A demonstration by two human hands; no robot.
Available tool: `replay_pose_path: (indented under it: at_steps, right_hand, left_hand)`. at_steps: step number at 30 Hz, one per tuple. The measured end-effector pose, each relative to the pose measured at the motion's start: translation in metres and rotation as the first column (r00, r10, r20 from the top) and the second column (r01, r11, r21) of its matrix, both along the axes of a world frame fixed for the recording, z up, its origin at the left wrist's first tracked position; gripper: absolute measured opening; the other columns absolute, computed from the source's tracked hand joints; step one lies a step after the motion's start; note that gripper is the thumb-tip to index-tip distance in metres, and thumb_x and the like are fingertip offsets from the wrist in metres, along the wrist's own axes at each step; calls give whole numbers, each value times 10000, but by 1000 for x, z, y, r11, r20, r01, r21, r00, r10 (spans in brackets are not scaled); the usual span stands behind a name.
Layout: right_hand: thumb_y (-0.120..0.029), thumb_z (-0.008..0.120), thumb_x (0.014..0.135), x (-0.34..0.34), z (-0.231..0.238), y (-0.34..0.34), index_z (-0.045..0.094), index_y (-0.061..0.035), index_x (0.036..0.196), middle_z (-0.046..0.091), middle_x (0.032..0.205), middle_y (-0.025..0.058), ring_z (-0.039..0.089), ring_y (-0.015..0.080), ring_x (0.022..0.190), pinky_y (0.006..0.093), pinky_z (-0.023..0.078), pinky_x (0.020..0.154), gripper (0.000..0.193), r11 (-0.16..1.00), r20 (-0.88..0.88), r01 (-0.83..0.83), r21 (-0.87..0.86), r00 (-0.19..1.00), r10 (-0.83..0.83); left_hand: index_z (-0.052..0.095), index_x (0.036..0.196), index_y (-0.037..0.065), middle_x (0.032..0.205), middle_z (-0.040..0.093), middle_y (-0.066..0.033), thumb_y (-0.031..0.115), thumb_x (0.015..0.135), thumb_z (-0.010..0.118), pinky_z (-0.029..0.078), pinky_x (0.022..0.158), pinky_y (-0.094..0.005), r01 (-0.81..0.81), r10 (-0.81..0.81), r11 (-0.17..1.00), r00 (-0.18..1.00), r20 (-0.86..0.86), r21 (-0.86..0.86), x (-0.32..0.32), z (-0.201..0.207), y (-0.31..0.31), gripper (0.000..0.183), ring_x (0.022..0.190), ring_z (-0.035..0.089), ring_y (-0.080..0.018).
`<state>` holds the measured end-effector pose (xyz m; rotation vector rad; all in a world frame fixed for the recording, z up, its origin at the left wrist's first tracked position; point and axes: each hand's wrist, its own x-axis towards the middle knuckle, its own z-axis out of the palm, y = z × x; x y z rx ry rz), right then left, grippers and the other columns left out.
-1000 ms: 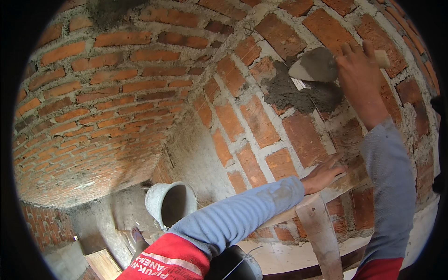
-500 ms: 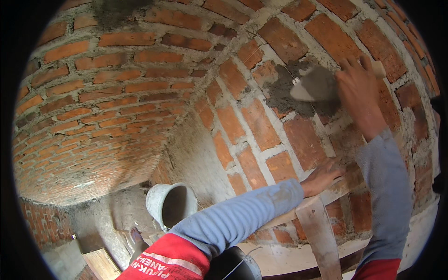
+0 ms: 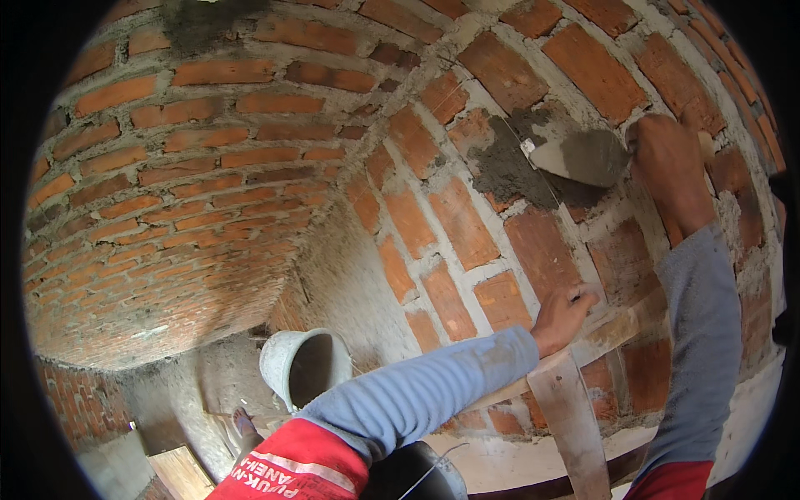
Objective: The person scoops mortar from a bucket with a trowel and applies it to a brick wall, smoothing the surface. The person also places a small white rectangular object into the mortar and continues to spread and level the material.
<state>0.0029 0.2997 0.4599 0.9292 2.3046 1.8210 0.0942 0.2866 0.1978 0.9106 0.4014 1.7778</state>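
My right hand (image 3: pixel 672 171) is wrapped round the handle of a pointed metal trowel (image 3: pixel 587 158). The blade, smeared with grey mortar, lies over a patch of wet mortar (image 3: pixel 508 162) on the brick wall (image 3: pixel 467 221). Beside the blade tip is a small white piece (image 3: pixel 527 147) on a thin string that crosses the patch. Lower down, my left hand (image 3: pixel 563 318) is closed, fingers curled, just above a wooden plank (image 3: pixel 621 329). A small dark spot shows between its fingertips; what it is stays unclear.
An upright board (image 3: pixel 571 421) meets the plank under my left wrist. Below left stands a whitish bucket (image 3: pixel 292 367), and a dark bucket (image 3: pixel 417 475) is partly behind my left arm. Another brick wall (image 3: pixel 183 158) runs along the left. A wooden board (image 3: pixel 182 473) lies low at left.
My right hand has shifted right and slightly down, drawing the trowel with it. My left hand's fingers have lifted and curled from a lower, more stretched pose.
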Motion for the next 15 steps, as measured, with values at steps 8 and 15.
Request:
replay_pose_path:
  at_steps: [8,15]
  right_hand:
    - [-27,682,741,2,0,7,745,-100,938,718,902,135,724,307,875,470,484,952,219,998,-35,-70,6,997,70]
    - [-60,713,753,-3,0,-1,752,-88,851,738,883,115,734,300,848,468,530,880,109,991,42,-103,83,994,100]
  left_hand:
    - [697,1275,-7,1058,757,-163,266,963,566,511,926,-338,-21,21,1000,1000,-3,17,4,0,1,435,972,693,-226]
    - [695,1283,-4,1076,754,-160,262,960,565,502,944,-336,-27,28,999,1000,-14,40,4,-2,3,438,995,688,-234]
